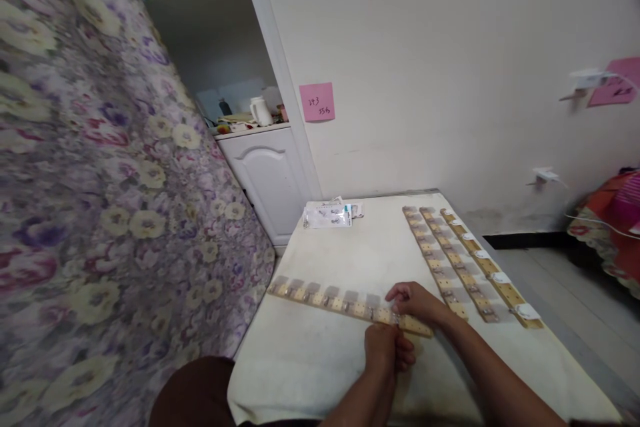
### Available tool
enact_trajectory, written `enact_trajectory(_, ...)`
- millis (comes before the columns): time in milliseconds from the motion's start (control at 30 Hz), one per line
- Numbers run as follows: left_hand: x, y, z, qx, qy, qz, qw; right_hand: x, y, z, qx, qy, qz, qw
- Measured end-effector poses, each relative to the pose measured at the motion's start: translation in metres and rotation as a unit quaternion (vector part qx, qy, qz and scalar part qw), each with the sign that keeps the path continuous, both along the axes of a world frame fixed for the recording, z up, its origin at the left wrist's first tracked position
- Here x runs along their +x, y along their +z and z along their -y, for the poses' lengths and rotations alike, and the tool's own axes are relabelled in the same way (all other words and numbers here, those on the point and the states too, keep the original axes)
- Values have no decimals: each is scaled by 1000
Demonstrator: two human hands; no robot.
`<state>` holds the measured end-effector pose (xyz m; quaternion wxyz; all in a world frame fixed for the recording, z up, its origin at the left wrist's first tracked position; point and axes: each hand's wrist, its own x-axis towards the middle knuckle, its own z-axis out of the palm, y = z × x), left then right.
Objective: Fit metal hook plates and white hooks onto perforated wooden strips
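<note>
A long tan strip [330,300] with several small clear packets fixed along it lies across the near part of a white-covered table [380,253]. Both hands meet at its right end. My left hand [387,347] is curled, fingers pinched at the strip's edge near a small packet. My right hand [415,302] rests on the strip just beyond, fingers bent down and pressing it. What the fingertips hold is too small to make out.
Three more tan strips [465,267] lie side by side at the table's right. Clear packets [327,215] sit at the far edge. A floral bedspread [100,213] fills the left. A white cabinet [270,173] and a wall with pink notes [317,102] stand behind.
</note>
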<state>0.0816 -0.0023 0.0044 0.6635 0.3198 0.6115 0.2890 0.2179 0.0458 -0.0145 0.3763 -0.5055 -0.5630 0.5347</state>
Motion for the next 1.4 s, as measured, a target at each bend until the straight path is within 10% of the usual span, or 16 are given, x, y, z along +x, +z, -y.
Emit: enact_trajectory(1400,-17,-18,14,113,-76,38,990,3,15,30,136,-129,282,941)
